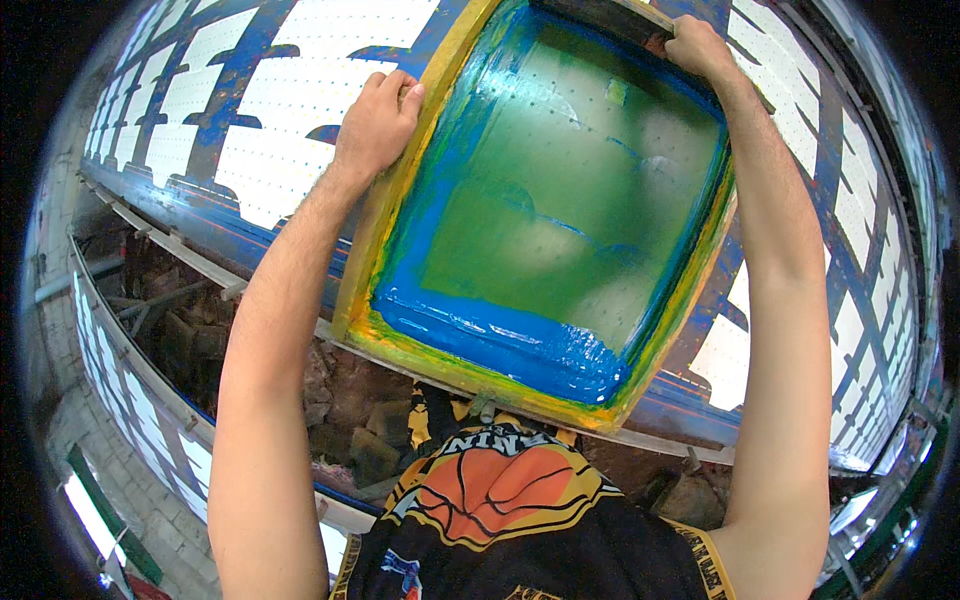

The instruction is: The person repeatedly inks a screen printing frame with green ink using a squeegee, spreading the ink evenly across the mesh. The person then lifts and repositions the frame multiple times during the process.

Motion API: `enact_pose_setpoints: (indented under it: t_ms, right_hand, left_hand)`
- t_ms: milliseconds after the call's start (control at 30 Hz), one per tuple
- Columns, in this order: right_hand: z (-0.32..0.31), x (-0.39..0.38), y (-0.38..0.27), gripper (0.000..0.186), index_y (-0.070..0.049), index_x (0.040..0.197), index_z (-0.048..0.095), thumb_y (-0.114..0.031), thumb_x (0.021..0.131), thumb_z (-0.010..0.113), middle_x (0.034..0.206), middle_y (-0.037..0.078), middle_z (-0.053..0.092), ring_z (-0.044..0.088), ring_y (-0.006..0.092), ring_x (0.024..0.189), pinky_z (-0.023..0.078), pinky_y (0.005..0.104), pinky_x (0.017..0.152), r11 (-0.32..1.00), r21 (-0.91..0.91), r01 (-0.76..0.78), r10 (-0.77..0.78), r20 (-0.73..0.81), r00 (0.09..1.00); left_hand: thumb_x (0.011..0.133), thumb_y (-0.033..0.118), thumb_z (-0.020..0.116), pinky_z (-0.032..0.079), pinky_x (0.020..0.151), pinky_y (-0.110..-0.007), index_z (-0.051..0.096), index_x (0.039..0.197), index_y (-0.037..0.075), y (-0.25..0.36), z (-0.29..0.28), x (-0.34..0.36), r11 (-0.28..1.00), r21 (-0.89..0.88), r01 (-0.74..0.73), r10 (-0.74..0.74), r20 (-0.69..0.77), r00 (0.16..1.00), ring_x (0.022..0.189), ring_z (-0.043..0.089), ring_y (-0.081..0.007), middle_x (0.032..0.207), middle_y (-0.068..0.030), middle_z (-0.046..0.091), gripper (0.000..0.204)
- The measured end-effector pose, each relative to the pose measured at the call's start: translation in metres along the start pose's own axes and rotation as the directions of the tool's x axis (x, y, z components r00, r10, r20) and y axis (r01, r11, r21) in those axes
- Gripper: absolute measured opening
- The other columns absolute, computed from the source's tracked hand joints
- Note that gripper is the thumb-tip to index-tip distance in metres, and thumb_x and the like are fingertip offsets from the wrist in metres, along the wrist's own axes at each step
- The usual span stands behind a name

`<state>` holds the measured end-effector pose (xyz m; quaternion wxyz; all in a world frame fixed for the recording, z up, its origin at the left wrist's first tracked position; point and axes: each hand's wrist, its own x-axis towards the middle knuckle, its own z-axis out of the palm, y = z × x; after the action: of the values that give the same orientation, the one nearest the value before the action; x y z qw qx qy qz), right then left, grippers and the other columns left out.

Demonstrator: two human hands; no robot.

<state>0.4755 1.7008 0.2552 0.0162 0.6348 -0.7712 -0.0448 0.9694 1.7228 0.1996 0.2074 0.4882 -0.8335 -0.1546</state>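
A screen printing frame [352,292] with yellow-stained edges lies tilted in front of me, its green mesh [560,190] ringed with blue. Thick, wet blue ink [490,342] is pooled along its near end. Across the far end rests a dark squeegee [600,22], partly cut off by the picture's top. My right hand [698,46] is closed around the squeegee's right end. Against the frame's left outer edge, my left hand [378,122] is curled into a fist; whatever may be inside its fingers is hidden.
Under the frame a long blue-stained printing table [205,205] carries rows of white cut pieces [290,130]. A narrow rail [165,240] runs along its near edge. Another table with white pieces [110,345] stands at lower left, with brick-like rubble [375,450] in the gap.
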Motion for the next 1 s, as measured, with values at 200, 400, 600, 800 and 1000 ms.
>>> enact_pose_setpoints:
  t_ms: [200, 400, 600, 800, 1000]
  right_hand:
    - [-0.003, -0.072, -0.042, 0.032, -0.005, 0.116, 0.079, -0.024, 0.091, 0.072, 0.115, 0.024, 0.078, 0.076, 0.0415, 0.11, 0.06, 0.055, 0.094, 0.995, 0.094, 0.022, -0.031, 0.093, 0.995]
    - [-0.016, -0.183, -0.11, 0.025, -0.013, 0.115, 0.082, -0.016, 0.093, 0.071, 0.104, 0.024, 0.078, 0.076, 0.0431, 0.098, 0.061, 0.0531, 0.085, 0.994, 0.11, -0.002, -0.014, 0.149, 0.989]
    - [-0.018, -0.323, -0.198, 0.028, -0.011, 0.111, 0.082, -0.008, 0.086, 0.069, 0.099, 0.021, 0.079, 0.078, 0.0426, 0.093, 0.063, 0.0544, 0.084, 0.984, 0.169, -0.047, 0.025, 0.13, 0.991]
    - [-0.017, -0.456, -0.278, 0.05, -0.01, 0.124, 0.077, 0.005, 0.078, 0.068, 0.123, 0.013, 0.077, 0.073, 0.034, 0.112, 0.061, 0.0465, 0.092, 0.968, 0.234, -0.089, 0.06, 0.131, 0.99]
    - [-0.018, -0.487, -0.299, 0.035, -0.01, 0.113, 0.078, -0.002, 0.08, 0.07, 0.106, 0.016, 0.078, 0.075, 0.0352, 0.102, 0.061, 0.0477, 0.086, 0.952, 0.299, -0.06, 0.068, -0.015, 0.998]
  left_hand:
    - [0.109, 0.038, 0.056, 0.057, 0.091, -0.053, 0.069, 0.117, 0.006, -0.003, 0.001, 0.001, 1.0, -0.003, -0.028, 0.028, -0.032, 0.999, 0.103, 0.07, -0.0408, 0.113, -0.0207, 0.068, 0.036]
    - [0.108, 0.04, 0.053, 0.058, 0.094, -0.054, 0.07, 0.119, 0.007, -0.007, 0.006, 0.002, 0.999, 0.008, -0.04, 0.04, -0.047, 0.998, 0.107, 0.07, -0.0429, 0.117, -0.0221, 0.07, 0.039]
    - [0.109, 0.042, 0.049, 0.054, 0.103, -0.055, 0.07, 0.123, 0.005, -0.012, 0.011, 0.003, 0.998, -0.008, -0.064, 0.063, -0.061, 0.996, 0.116, 0.067, -0.045, 0.121, -0.0247, 0.071, 0.045]
    - [0.106, 0.018, 0.047, 0.059, 0.089, -0.053, 0.067, 0.107, -0.002, -0.022, 0.019, 0.007, 0.9, 0.296, -0.318, 0.35, -0.058, 0.935, 0.107, 0.065, -0.0451, 0.109, -0.0273, 0.066, 0.029]
    - [0.109, 0.027, 0.044, 0.057, 0.094, -0.057, 0.067, 0.113, -0.004, -0.028, 0.035, 0.02, 0.974, 0.091, -0.209, 0.212, -0.026, 0.977, 0.112, 0.066, -0.0497, 0.115, -0.0325, 0.067, 0.038]
